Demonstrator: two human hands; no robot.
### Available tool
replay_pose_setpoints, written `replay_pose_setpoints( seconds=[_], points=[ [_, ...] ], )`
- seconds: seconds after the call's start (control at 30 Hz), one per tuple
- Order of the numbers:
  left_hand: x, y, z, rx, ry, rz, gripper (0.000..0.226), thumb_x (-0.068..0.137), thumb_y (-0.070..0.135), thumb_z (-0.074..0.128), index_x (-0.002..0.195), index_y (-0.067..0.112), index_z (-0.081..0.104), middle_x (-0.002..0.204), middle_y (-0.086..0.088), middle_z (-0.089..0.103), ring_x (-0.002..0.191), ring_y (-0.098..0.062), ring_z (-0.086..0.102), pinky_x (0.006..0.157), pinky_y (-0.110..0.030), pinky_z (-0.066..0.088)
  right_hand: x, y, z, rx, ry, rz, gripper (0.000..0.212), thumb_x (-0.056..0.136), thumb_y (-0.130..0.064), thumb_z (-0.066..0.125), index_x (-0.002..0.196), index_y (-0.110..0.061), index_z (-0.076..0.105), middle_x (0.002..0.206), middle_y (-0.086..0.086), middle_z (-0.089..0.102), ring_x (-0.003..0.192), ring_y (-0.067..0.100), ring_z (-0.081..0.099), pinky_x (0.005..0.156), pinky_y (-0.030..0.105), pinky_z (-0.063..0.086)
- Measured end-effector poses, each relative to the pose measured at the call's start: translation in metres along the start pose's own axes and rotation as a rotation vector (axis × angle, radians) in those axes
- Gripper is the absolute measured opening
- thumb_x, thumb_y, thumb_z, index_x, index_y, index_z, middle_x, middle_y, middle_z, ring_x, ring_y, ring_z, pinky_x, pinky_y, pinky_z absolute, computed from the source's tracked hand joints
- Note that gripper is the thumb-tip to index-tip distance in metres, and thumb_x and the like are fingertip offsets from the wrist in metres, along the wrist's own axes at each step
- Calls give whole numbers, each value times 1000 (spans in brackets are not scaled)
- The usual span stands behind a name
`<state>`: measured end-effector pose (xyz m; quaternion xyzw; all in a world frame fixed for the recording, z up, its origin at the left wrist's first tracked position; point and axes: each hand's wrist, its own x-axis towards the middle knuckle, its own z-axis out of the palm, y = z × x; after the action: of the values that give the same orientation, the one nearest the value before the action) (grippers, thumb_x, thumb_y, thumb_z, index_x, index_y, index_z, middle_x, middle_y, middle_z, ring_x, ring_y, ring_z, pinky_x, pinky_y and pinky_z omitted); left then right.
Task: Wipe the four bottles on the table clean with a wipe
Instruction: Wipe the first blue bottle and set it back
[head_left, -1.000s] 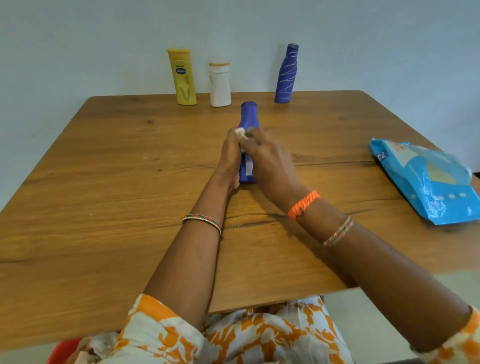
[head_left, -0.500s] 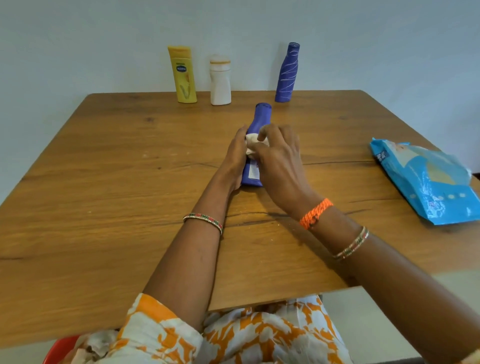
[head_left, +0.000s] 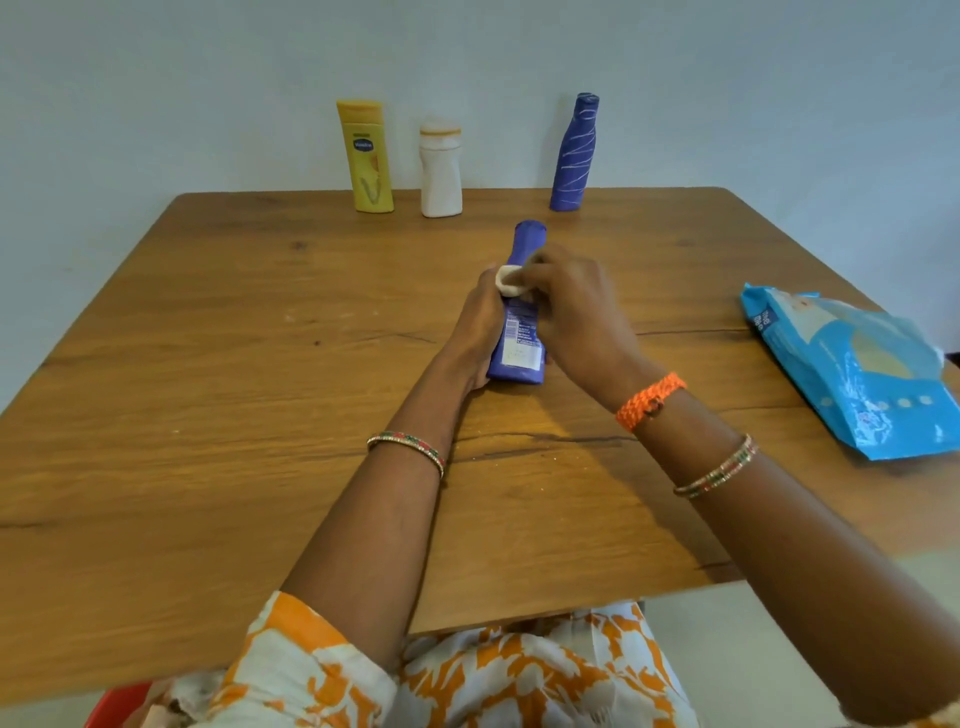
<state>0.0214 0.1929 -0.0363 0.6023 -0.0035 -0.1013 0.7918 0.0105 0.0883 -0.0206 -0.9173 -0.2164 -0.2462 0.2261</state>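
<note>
I see the right hand (head_left: 574, 312) pinching a balled white wipe (head_left: 508, 280) against the neck of the blue bottle (head_left: 519, 332), fingers curled round the wad. The left hand (head_left: 475, 327) grips that bottle along its left side, fingers wrapped behind it. The bottle leans back, base on the table (head_left: 260, 364) near its middle, cap pointing away. Beyond it, at the far edge, stand a yellow bottle (head_left: 366, 156), a white bottle (head_left: 440, 171) and a striped bottle (head_left: 574, 153). Right of the blue bottle lies a wipe pack (head_left: 852, 369)
</note>
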Motion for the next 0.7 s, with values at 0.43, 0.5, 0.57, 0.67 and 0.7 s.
replay_pose_setpoints(
  seconds=[0.43,0.5,0.57,0.67,0.7],
  points=[
    [13,-4,-11,-127,-146,-162,58,101,46,18,87,5,57,60,-10,63,48,-21,59,47,-28,51,3,12,-2,235,146,145,18,79,3,69,94,-5,72,85,7,66,74,18,64,63,37,57],
    [14,-2,-11,-173,-133,-149,62,101,50,14,87,7,57,58,-9,63,46,-20,59,46,-26,50,-8,8,-1,228,72,176,24,79,6,68,98,-7,71,87,0,63,74,13,62,62,33,57],
    [14,-3,-10,-187,-155,-157,69,98,57,12,89,6,57,59,-9,63,47,-20,59,47,-25,51,-6,9,-1,186,54,178,28,79,7,67,102,-9,70,90,-3,60,78,10,60,67,29,56],
    [18,-6,-10,-145,-210,-194,70,96,60,18,88,4,58,63,-10,62,50,-22,60,49,-28,52,16,14,-1,250,127,264,21,81,3,66,97,-10,70,92,-3,59,81,9,59,71,30,56],
    [17,-7,-11,-130,-209,-192,67,96,59,21,89,4,58,64,-9,63,51,-21,61,49,-28,52,25,15,-2,274,147,267,19,81,4,65,95,-9,70,91,-3,58,81,9,57,71,27,56]
  ],
)
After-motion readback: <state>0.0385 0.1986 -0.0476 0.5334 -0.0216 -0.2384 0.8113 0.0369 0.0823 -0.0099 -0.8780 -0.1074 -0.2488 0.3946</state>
